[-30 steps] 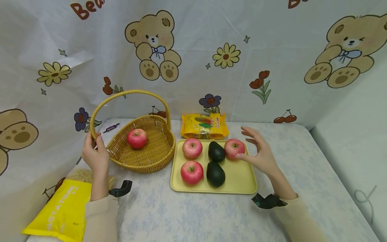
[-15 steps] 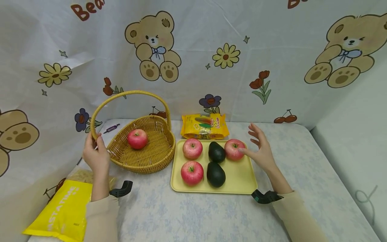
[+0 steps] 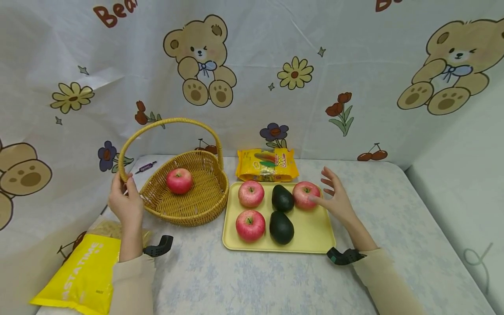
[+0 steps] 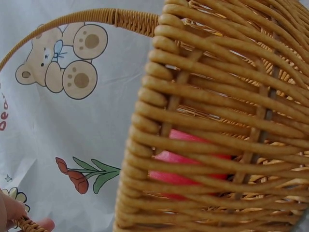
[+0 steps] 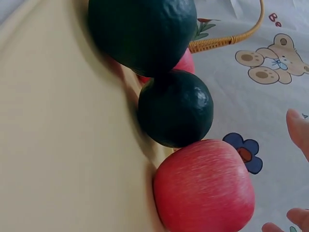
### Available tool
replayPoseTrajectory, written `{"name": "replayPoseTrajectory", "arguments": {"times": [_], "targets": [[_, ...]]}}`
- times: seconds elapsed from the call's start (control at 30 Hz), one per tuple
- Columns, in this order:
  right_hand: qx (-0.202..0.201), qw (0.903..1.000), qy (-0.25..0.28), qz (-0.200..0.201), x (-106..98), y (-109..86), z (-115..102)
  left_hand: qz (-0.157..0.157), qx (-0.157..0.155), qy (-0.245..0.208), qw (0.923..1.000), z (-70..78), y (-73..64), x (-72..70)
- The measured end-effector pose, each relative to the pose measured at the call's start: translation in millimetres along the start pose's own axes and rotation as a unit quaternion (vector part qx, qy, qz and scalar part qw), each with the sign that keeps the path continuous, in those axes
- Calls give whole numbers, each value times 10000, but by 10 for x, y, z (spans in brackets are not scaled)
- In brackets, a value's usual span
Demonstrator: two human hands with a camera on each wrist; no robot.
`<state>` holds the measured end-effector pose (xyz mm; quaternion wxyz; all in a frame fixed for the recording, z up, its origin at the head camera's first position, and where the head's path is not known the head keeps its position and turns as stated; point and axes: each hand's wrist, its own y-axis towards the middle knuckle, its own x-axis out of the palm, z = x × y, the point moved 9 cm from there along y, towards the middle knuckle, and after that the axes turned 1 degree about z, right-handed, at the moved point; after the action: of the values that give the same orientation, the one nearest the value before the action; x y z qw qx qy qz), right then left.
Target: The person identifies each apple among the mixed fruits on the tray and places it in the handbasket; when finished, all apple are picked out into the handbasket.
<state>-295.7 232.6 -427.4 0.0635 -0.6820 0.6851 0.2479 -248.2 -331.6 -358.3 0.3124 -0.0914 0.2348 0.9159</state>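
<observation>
At the left, my left hand point(image 3: 127, 203) grips the lower end of the handle point(image 3: 169, 121) of a wicker basket point(image 3: 193, 216). One red apple point(image 3: 179, 181) lies in the basket; the left wrist view shows it through the weave. My right hand point(image 3: 339, 204), thumb and fingers spread, hovers beside another apple point(image 3: 305, 195) at the right of a yellow tray point(image 3: 313, 234). In the right wrist view, fingers stand apart from that apple point(image 5: 205, 188). Two dark avocados point(image 3: 281, 227) lie mid-tray, with two more apples point(image 3: 250, 225) to their left.
Behind the tray stands a yellow snack packet point(image 3: 267, 165). A yellow pasta bag point(image 3: 82, 271) lies at the front left, beside the left forearm. A bear-printed cloth point(image 3: 252, 87) hangs at the back of the table.
My right hand has shifted slightly right, its fingers moving away from above the apple, then dipped a little. The left hand and the basket have stayed in place.
</observation>
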Motion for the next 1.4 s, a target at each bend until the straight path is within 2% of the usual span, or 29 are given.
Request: {"name": "replayPoseTrajectory", "arguments": {"times": [0.47, 0.67, 1.4], "targets": [[289, 9985, 177, -419, 148, -17, 149, -44, -91, 7, 9999, -32, 1, 7], [675, 9961, 78, -559, 207, -26, 218, -14, -41, -5, 10000, -25, 2, 2], [1044, 9921, -120, -680, 278, -48, 347, 6, 18, -50, 10000, -37, 12, 12]]}}
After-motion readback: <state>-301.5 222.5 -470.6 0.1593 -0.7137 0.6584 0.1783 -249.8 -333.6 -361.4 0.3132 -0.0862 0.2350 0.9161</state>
